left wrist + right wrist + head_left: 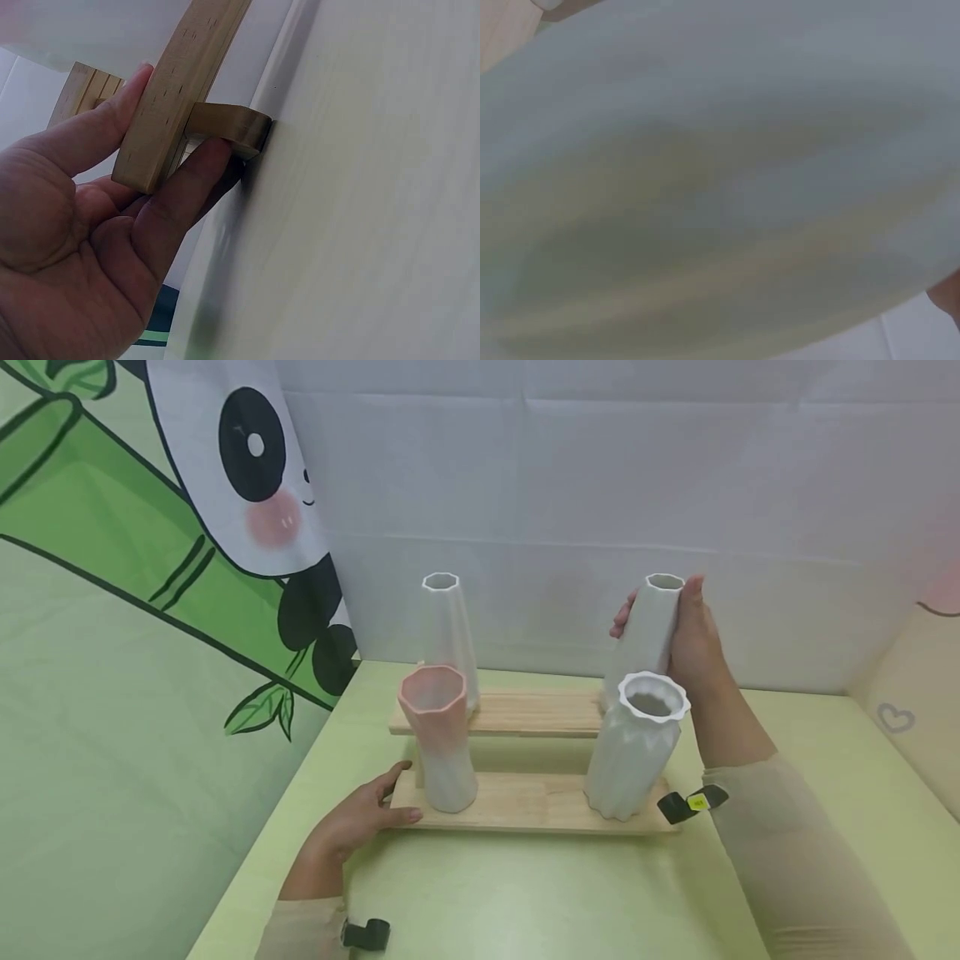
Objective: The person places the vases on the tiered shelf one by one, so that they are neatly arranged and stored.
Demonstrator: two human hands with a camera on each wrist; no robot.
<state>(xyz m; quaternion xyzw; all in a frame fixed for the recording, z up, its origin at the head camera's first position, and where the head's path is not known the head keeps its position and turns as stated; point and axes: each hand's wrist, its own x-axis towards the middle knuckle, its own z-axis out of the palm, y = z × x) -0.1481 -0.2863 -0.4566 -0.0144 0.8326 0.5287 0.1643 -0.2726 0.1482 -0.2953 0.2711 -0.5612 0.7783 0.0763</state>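
Observation:
A two-tier wooden stand [528, 802] carries vases on both levels. My left hand [356, 818] grips the left end of its lower board; in the left wrist view, the board's end [161, 120] sits between thumb and fingers, with a fingertip by the small wooden foot [232, 124]. At the upper board's right end, my right hand [696, 647] wraps round a tall white vase [647, 627], thumb near its rim. In front stands a wider white ribbed vase [633, 760], tilted rightward in view. A blurred pale ribbed surface [720, 195] fills the right wrist view.
A pink-and-white vase [446, 743] stands on the lower board's left, partly covering a tall white vase [448, 627] behind it. The pale table [540, 893] meets a white backdrop [570, 527] behind the stand. A panda-printed cloth [172, 693] hangs at the left.

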